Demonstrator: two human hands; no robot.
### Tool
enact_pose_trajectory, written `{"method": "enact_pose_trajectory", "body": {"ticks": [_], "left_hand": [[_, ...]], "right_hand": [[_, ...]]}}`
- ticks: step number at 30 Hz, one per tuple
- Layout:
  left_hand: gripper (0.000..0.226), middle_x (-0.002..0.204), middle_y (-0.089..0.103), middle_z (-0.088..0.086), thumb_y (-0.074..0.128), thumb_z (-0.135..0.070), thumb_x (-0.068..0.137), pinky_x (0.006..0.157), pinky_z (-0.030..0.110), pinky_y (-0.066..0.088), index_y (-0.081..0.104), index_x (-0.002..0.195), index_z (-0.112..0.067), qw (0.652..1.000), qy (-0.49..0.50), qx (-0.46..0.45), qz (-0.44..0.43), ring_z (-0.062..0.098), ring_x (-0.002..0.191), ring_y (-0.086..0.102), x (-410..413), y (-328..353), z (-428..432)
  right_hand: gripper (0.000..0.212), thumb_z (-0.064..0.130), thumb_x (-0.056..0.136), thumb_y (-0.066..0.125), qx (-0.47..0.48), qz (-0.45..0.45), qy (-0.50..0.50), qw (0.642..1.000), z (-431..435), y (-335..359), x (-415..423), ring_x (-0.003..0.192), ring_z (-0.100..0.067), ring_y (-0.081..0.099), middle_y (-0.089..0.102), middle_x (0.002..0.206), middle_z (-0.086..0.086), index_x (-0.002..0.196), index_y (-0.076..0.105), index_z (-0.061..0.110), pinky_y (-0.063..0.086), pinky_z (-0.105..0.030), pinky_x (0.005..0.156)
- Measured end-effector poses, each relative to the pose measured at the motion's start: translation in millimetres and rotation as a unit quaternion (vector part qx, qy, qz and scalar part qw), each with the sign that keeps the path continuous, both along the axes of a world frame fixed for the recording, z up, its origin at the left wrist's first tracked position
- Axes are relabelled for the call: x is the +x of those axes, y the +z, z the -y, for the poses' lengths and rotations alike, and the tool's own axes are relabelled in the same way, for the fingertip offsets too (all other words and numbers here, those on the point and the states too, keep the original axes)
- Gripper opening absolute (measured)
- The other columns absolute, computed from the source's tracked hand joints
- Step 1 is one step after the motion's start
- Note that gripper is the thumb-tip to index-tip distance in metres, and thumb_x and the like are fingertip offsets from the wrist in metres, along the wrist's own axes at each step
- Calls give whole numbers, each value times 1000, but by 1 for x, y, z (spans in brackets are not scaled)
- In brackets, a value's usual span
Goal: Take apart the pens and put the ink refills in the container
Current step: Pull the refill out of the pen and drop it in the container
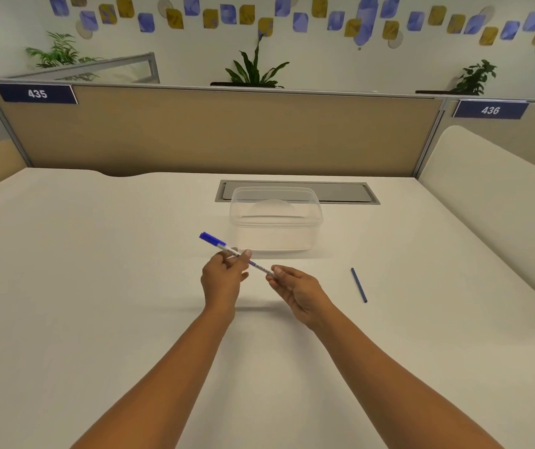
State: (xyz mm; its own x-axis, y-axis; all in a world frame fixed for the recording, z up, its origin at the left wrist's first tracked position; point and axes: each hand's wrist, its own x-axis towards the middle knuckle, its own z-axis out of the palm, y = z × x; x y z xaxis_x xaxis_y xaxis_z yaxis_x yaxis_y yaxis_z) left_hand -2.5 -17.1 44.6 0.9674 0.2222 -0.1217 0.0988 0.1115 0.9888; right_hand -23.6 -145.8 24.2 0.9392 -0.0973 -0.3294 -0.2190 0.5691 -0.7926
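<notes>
A white pen with a blue cap (213,241) is held above the desk, slanting from upper left to lower right. My left hand (224,280) pinches its barrel near the cap end. My right hand (295,288) pinches the tail end. Both hands grip the same pen. Just behind it stands a clear plastic container (275,218), with nothing visible inside. A thin dark blue ink refill (359,285) lies on the desk to the right of my right hand.
The white desk (97,286) is bounded by a tan partition (194,131) at the back. A grey cable hatch (350,192) sits behind the container. A cream side panel (492,202) rises on the right.
</notes>
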Motion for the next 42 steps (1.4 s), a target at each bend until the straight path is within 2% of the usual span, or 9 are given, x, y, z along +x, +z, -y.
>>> {"method": "enact_pose_trajectory", "body": {"ticks": [4, 10, 14, 21, 26, 30, 33, 37, 42], "left_hand": [[13, 89, 67, 16, 61, -5, 83, 70, 20, 58, 62, 94, 1, 998, -21, -52, 33, 21, 78, 66, 0, 8, 1], [10, 79, 67, 7, 60, -6, 83, 62, 13, 57, 64, 92, -5, 990, 42, -37, 131, 9, 66, 68, 1, 20, 4], [18, 92, 68, 14, 60, -11, 84, 69, 17, 57, 64, 99, -2, 993, -26, 33, 111, 24, 82, 68, -2, 12, 6], [9, 87, 66, 8, 59, -12, 84, 70, 15, 56, 64, 91, -9, 983, 57, 24, 170, 16, 77, 66, -2, 23, 8], [14, 84, 67, 10, 58, -16, 86, 79, 28, 57, 66, 93, -6, 982, -117, 95, 110, 3, 66, 67, -1, 17, 10], [21, 89, 67, 9, 55, -16, 87, 67, 12, 55, 64, 100, -2, 990, 2, 28, 140, 17, 78, 66, 1, 24, 9], [19, 88, 66, 7, 55, -16, 87, 67, 9, 53, 65, 98, -4, 987, 44, 10, 157, 14, 79, 65, 4, 23, 9], [11, 89, 67, 11, 57, -17, 86, 67, 13, 55, 64, 91, -10, 992, -85, 31, 87, 23, 83, 66, 5, 9, 11], [19, 87, 68, 13, 57, -16, 87, 78, 28, 55, 64, 97, -3, 985, -102, 117, 71, 26, 80, 66, 7, 3, 7]], "right_hand": [[13, 11, 90, 54, 3, -22, 14, 1000, -2, 0, 1, 83, -21, 63, 63, 88, -13, 88, 61, 0, 58, -20, 75], [69, 51, 93, 32, 69, -92, -26, 993, -1, 8, 8, 129, -32, 42, 43, 138, -23, 131, 37, -7, 34, -38, 109], [79, 59, 89, 29, 111, -49, 38, 992, -9, 23, 4, 101, -26, 57, 53, 125, -20, 130, 41, -7, 43, -35, 99], [78, 57, 91, 30, 44, -89, -27, 995, -6, 20, 10, 139, -30, 28, 27, 150, -21, 138, 25, -5, 23, -39, 117], [80, 62, 89, 22, 38, -29, 53, 997, -13, 25, 8, 98, -15, 51, 46, 132, -14, 136, 36, -1, 41, -28, 90], [72, 54, 93, 24, 22, -44, -19, 999, -8, 22, 10, 142, -26, 21, 21, 154, -14, 142, 21, 1, 19, -38, 117], [71, 51, 93, 28, 9, -59, -43, 997, -8, 21, 13, 144, -25, 16, 16, 155, -14, 143, 17, 1, 17, -39, 118], [71, 53, 94, 21, -7, -34, 58, 998, -12, 26, 11, 142, -24, 22, 33, 149, -15, 138, 32, -1, 13, -39, 119], [52, 48, 94, 32, -258, -6, 88, 962, -14, 18, 5, 133, -22, 38, 47, 140, -6, 130, 48, 13, 29, -39, 112]]}}
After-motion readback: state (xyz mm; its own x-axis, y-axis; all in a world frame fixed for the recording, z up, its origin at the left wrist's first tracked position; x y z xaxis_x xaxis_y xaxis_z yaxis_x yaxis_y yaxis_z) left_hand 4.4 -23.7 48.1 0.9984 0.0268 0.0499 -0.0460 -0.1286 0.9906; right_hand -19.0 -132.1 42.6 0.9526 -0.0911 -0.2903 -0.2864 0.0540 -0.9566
